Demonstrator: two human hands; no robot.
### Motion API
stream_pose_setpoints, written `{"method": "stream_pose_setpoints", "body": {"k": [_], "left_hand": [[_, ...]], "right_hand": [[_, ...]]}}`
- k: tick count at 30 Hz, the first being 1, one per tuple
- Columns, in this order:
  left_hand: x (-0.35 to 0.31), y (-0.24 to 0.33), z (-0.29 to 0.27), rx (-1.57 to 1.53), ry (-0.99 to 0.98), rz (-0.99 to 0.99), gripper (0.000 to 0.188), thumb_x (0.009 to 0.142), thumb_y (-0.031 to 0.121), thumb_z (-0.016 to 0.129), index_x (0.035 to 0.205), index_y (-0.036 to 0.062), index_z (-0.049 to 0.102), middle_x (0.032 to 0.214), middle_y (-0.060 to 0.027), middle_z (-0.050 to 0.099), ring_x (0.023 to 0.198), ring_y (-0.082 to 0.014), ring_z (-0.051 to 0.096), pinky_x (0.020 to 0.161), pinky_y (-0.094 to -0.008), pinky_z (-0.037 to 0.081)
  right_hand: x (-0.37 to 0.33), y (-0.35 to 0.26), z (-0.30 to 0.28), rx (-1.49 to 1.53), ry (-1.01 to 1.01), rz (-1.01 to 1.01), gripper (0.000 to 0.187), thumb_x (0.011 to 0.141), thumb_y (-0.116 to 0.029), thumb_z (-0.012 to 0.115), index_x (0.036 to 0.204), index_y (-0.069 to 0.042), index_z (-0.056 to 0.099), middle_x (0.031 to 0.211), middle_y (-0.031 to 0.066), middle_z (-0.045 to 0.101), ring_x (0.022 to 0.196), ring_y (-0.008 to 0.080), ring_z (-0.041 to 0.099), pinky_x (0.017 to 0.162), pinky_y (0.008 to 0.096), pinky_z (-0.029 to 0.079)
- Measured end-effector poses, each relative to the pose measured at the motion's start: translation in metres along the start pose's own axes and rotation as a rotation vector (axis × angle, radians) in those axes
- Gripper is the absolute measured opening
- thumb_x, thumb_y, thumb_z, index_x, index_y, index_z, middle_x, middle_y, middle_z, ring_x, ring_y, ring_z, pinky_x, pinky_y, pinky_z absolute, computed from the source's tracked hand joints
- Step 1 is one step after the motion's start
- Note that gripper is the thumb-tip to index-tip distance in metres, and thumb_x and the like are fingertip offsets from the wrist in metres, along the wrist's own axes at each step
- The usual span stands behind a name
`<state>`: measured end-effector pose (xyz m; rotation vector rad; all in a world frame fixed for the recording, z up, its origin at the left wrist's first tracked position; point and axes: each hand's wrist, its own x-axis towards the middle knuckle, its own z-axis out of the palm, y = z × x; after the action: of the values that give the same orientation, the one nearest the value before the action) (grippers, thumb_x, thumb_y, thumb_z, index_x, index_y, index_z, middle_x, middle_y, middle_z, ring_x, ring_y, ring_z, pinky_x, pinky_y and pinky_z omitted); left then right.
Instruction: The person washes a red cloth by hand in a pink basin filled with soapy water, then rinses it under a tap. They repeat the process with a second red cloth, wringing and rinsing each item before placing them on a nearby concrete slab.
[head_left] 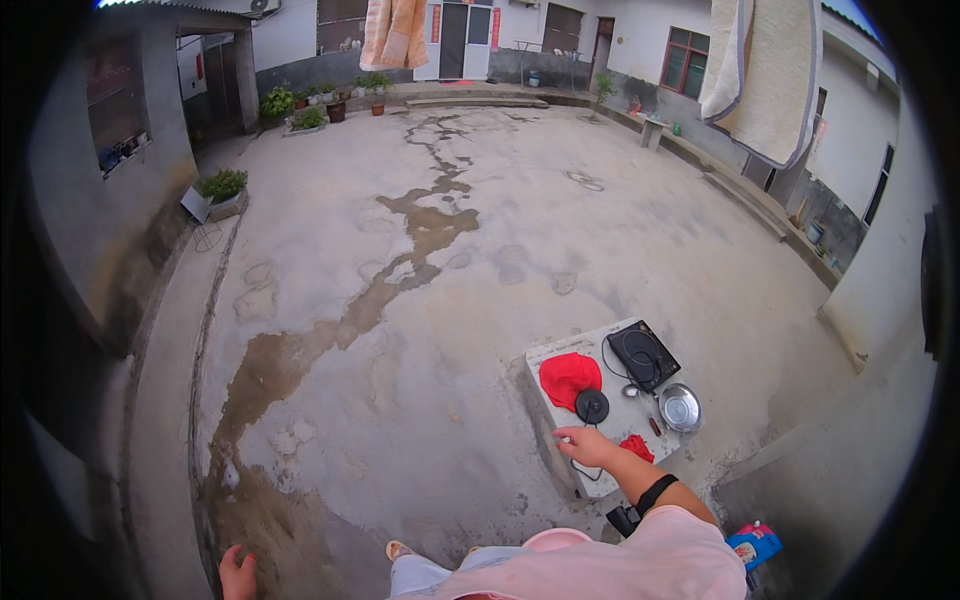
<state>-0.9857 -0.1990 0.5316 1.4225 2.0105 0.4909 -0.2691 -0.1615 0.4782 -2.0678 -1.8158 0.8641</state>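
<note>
My right hand (587, 446) reaches over the near left part of a low white slab (552, 418), its fingers apart and nothing seen in them. A black cord (587, 470) loops on the slab just below that hand. Closest beyond it are a round black lid-like disc (592, 406) and a bright red cloth or bag (569, 378). A smaller red cloth (637, 448) lies beside my wrist. At the lower left edge, away from the slab, my left hand (238, 574) shows partly, fingers apart, with nothing visible in it.
Also on the slab are a black induction cooker (644, 352), a metal ladle (631, 391) and a shiny steel pan (680, 407). A blue package (755, 545) is at my right. A wet streak (270, 370) crosses the concrete yard. Towels (765, 80) hang overhead.
</note>
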Motion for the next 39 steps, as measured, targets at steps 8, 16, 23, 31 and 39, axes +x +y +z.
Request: {"method": "stream_pose_setpoints", "body": {"k": [8,16,23,31,39], "left_hand": [[0.136,-0.055,-0.049,0.189,-0.165,-0.256,0.063,0.092,0.043,0.051,0.143,0.0136,0.028,0.147,-0.0103,0.028,0.135,-0.0302,0.027,0.108,-0.0451,0.027],[0.386,0.063,-0.082,0.266,0.162,0.229,0.049,0.072,0.033,0.072,0.108,0.0013,0.066,0.112,-0.0202,0.064,0.110,-0.0368,0.057,0.097,-0.0418,0.045],[0.518,0.264,-0.023,0.234,-0.038,0.759,0.045,0.077,0.028,0.071,0.112,0.0016,0.063,0.115,-0.0197,0.061,0.112,-0.0376,0.053,0.098,-0.0422,0.042],[0.556,0.553,-0.001,-0.091,-0.009,1.261,0.039,0.084,0.014,0.065,0.120,0.0031,0.056,0.121,-0.0179,0.058,0.110,-0.0354,0.055,0.093,-0.0394,0.046],[0.551,0.839,-0.076,-0.756,0.475,1.673,0.030,0.095,0.011,0.053,0.125,0.0074,0.054,0.109,-0.0015,0.062,0.081,-0.0084,0.063,0.070,-0.0234,0.049]], "right_hand": [[0.122,-0.071,0.026,0.014,-0.265,-0.132,0.041,0.090,-0.037,0.056,0.126,-0.016,0.059,0.117,0.0151,0.064,0.102,0.0318,0.063,0.089,0.0379,0.049],[0.197,-0.093,-0.007,-0.019,-0.087,0.039,0.041,0.090,-0.038,0.056,0.125,-0.017,0.059,0.111,0.0141,0.066,0.100,0.0301,0.064,0.088,0.0367,0.049],[0.195,-0.081,-0.029,0.005,-0.105,0.133,0.036,0.091,-0.032,0.056,0.122,-0.014,0.062,0.106,0.0129,0.068,0.097,0.0266,0.065,0.086,0.0338,0.050],[0.340,-0.144,-0.215,-0.223,0.272,-0.055,0.035,0.089,-0.023,0.058,0.122,-0.012,0.060,0.116,0.0174,0.062,0.105,0.0300,0.061,0.089,0.0360,0.049],[0.522,-0.423,-0.463,0.394,0.868,-0.716,0.044,0.092,-0.024,0.060,0.132,-0.007,0.051,0.129,0.0151,0.055,0.108,0.0200,0.058,0.088,0.0308,0.048]]}}
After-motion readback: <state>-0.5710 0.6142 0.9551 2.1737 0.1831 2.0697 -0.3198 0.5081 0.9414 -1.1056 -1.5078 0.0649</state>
